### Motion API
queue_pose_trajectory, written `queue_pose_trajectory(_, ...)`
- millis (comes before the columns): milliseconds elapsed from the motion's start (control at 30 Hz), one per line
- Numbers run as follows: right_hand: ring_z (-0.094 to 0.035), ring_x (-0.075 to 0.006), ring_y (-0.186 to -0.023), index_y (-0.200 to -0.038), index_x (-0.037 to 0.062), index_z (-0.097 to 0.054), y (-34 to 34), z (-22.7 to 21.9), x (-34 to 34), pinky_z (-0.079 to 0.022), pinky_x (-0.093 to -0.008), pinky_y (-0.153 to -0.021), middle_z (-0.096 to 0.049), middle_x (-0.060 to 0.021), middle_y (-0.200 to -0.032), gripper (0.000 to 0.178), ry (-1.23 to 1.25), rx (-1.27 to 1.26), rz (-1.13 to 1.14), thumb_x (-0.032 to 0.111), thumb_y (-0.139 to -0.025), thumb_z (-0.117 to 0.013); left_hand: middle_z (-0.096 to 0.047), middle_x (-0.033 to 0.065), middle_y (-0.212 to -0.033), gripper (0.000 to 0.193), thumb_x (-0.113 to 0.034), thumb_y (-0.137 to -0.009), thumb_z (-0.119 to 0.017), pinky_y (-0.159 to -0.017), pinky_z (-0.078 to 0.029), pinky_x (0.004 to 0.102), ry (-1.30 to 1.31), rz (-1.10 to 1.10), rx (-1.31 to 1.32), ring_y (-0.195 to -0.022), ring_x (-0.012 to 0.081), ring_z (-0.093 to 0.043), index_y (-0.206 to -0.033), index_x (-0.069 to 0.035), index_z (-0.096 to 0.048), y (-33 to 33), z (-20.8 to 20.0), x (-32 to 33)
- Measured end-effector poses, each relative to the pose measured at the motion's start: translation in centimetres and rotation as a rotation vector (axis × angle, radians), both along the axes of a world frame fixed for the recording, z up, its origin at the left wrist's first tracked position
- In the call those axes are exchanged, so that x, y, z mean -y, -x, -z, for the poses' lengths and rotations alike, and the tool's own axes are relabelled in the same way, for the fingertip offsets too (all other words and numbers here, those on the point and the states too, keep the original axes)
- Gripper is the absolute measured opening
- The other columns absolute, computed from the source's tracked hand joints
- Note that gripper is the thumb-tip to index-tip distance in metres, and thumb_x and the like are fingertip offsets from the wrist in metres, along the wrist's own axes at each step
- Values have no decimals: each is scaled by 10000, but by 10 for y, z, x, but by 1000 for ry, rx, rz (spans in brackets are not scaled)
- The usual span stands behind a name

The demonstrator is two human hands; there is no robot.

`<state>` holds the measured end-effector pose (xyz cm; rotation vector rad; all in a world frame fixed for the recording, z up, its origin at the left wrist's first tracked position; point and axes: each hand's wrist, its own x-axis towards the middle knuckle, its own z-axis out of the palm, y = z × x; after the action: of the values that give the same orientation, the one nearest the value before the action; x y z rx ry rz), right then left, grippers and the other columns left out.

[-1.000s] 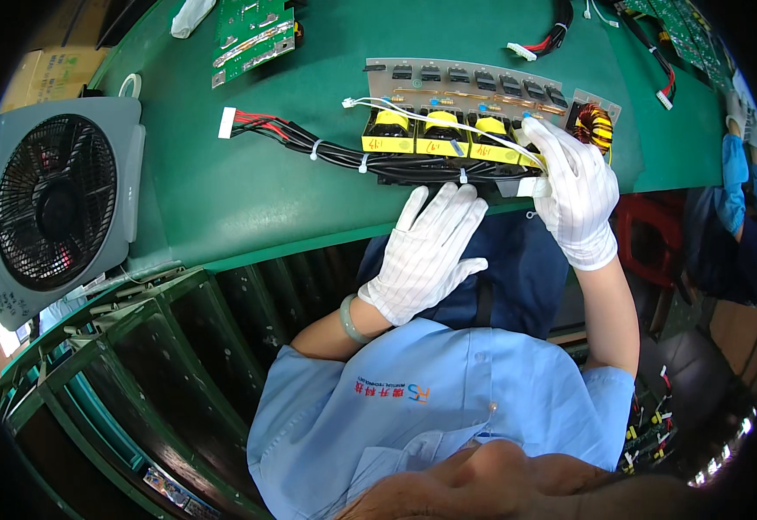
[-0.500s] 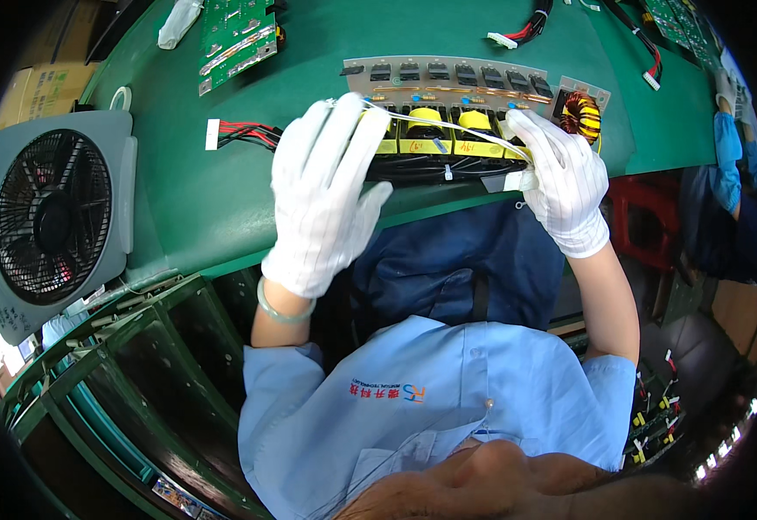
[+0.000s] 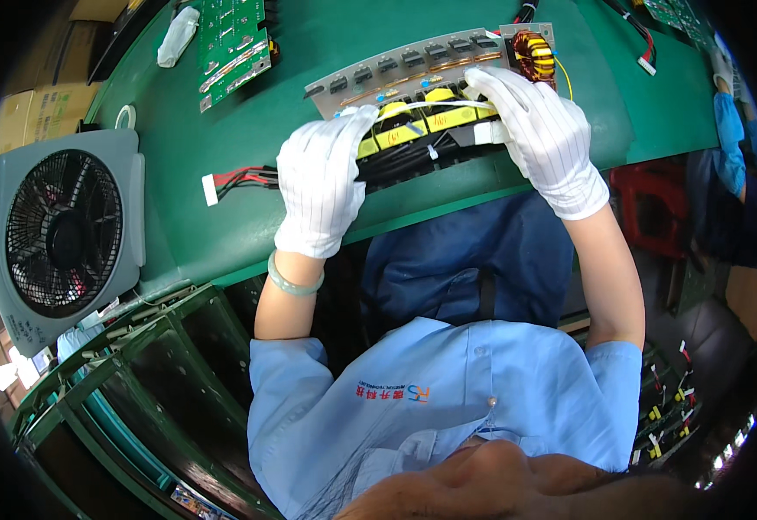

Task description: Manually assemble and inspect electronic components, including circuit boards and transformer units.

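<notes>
While the left hand [image 3: 322,180] and right hand [image 3: 545,134] clasp the near side of the circuit board [image 3: 413,78], even support should keep black wires [image 3: 400,157] unstrained.

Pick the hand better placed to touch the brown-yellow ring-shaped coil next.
Right, probably: the white-gloved right hand is beside the coil; the white-gloved left hand is beyond the yellow-black blocks.

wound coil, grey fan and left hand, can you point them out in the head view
Wound coil [image 3: 534,62]: head view, on its striped windings.
Grey fan [image 3: 67,242]: head view, on the hub of its grille.
Left hand [image 3: 319,178]: head view, on the back of the white glove.
</notes>
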<state>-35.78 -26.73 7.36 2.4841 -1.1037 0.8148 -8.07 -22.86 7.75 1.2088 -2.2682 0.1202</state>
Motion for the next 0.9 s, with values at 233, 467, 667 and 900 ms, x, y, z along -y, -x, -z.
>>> queue_pose_trajectory(233, -632, -194, -670, -1194, 57, -639, 6, -7, -32, -516, -301, -590, -701, -63, -1018, 469, -75, 210, -106, 152, -740, -705, -649, 82, -1091, 627, 86, -593, -613, -835, -476, 384, -43, -6, 16, -927, 278, -609, -1199, -74, -596, -5, 4, 7)
queue_pose_trajectory(467, -650, -249, -720, -1176, 27, -552, -38, -4, -95, -530, -328, -601, -655, -95, -890, 418, -648, 320, 170, 179, -828, -727, -639, 89, -1109, 642, 87, -586, -617, -838, -470, 379, -30, 20, -41, -979, 277, -590, -1206, -79, -588, -8, 11, 3)
queue_pose_trajectory(667, -639, -240, -699, -968, 69, -592, -55, 11, -96, -517, -306, -561, -605, -84, -846, 222, -484, 277, 204, 190, -840, -727, -631, 81, -1139, 662, 89, -567, -626, -874, -464, 391, -55, -16, -32, -1015, 267, -592, -1206, -83, -589, -1, 9, -7)
queue_pose_trajectory(900, -633, -238, -680, -943, 72, -598, -58, 15, -101, -504, -300, -529, -588, -81, -820, 187, -538, 237, 271, 199, -861, -707, -630, 74, -1136, 668, 91, -566, -623, -884, -457, 386, -6, 0, -76, -1018, 256, -594, -1210, -84, -589, -1, 13, -4)
